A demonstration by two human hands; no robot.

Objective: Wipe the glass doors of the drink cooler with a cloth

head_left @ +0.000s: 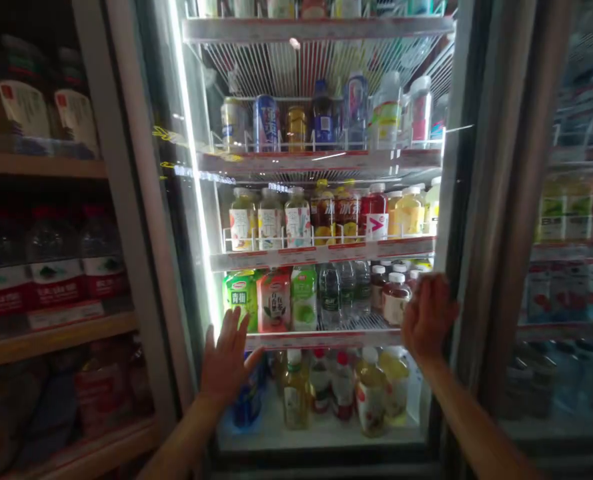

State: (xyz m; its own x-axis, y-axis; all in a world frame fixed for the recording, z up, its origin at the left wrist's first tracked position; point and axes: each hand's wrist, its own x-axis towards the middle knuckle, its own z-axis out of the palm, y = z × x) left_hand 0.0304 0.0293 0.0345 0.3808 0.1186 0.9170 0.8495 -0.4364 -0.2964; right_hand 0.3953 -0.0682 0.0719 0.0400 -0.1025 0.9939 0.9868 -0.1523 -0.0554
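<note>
A lit drinks fridge with several shelves of bottles and cans stands in front of me. Reflections lie across its glass door. My left hand is raised at the lower left of the glass, fingers spread and nothing in it. Beyond it show a green drink carton and a dark blue bottle. My right hand is up at the lower right, slightly blurred, its fingers stretched upward and no object visible in it. A white-capped bottle appears just left of it. Whether either palm touches the glass I cannot tell.
At left, wooden-edged shelves hold red-labelled water bottles. A metal door frame runs along the right side, with another drinks fridge beyond it. A bright light strip edges the middle fridge.
</note>
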